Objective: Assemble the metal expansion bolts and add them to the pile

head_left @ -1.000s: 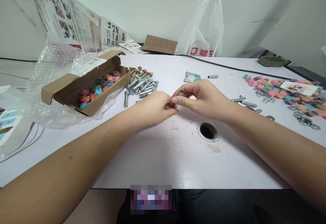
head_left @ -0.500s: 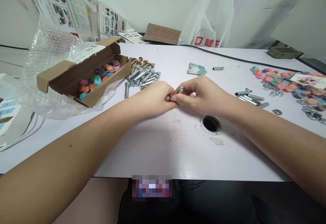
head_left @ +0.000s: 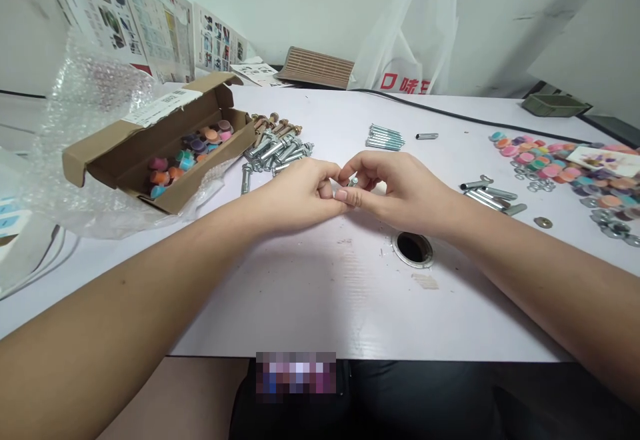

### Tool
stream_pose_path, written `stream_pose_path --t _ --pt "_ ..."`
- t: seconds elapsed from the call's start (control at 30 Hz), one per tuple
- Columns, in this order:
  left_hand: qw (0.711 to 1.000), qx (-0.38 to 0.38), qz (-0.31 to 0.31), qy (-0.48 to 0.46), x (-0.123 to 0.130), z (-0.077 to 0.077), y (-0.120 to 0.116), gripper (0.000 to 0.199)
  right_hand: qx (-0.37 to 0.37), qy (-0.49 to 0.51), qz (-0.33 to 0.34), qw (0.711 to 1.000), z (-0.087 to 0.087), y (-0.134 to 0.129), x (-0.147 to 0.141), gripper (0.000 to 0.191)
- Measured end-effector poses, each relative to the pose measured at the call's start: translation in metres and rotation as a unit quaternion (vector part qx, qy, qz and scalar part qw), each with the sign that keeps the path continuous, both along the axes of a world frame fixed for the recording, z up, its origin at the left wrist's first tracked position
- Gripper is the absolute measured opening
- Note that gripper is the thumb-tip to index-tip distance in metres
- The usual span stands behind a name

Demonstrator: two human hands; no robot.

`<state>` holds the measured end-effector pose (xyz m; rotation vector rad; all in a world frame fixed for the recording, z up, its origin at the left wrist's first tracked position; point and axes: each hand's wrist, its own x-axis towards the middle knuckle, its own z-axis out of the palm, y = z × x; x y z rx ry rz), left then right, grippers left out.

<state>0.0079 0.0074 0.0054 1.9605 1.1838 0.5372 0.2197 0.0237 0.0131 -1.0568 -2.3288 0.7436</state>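
My left hand (head_left: 313, 190) and my right hand (head_left: 387, 187) meet over the middle of the white table (head_left: 300, 293), fingertips touching. Between the right thumb and fingers shows the end of a small metal piece (head_left: 353, 182), mostly hidden by the fingers. The left fingers are curled in against it, and what they grip cannot be made out. Beyond the left hand lies a pile of silver bolts (head_left: 280, 150), with brassy bolts (head_left: 275, 125) behind it. Thin screws (head_left: 385, 137) lie in a row behind the right hand. Metal sleeves (head_left: 487, 193) are to its right.
An open cardboard box (head_left: 175, 153) with colourful caps sits on bubble wrap (head_left: 75, 193) at the left. Colourful caps (head_left: 555, 170) and washers (head_left: 530, 177) spread at the right. A round hole (head_left: 414, 248) is near my right wrist. A plastic bag (head_left: 405, 53) stands at the back.
The fingers have shifted slightly around the small metal piece, and my right index finger is now more arched. The whole view has moved a little.
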Motion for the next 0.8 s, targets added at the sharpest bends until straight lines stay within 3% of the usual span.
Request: stream_pose_path --t 0.17,0.3,0.4,0.47,0.53,0.6,0.7,0.8 --pt "0.996 -0.026 -0.004 -0.082 0.003 -0.004 0.001 0.015 0.003 0.025 -0.002 1.000 0.003 0.000 0.000 0.039" --pt "0.998 -0.026 0.024 -0.044 0.001 -0.002 0.002 0.029 0.064 0.029 -0.034 0.997 0.030 0.003 0.023 0.034" --pt "0.998 -0.034 0.039 -0.019 -0.001 -0.002 0.004 0.035 0.100 -0.001 -0.173 0.980 0.057 0.008 0.058 0.034" --pt "0.998 -0.035 0.044 -0.008 -0.001 -0.002 0.004 0.037 0.072 -0.093 -0.282 0.952 0.065 0.016 0.083 0.031" --pt "0.999 -0.027 0.045 0.003 0.000 -0.002 0.005 0.038 0.013 -0.209 -0.328 0.921 0.062 0.027 0.103 0.027" --pt "0.999 -0.019 0.041 0.016 0.001 -0.001 0.005 0.036 -0.047 -0.291 -0.328 0.898 0.053 0.040 0.118 0.027" --pt "0.999 -0.016 0.040 0.031 0.002 -0.001 0.006 0.030 -0.119 -0.359 -0.324 0.867 0.042 0.052 0.134 0.039" --pt "0.998 -0.024 0.042 0.031 0.001 -0.001 0.005 0.031 -0.144 -0.386 -0.347 0.843 0.042 0.056 0.149 0.048"
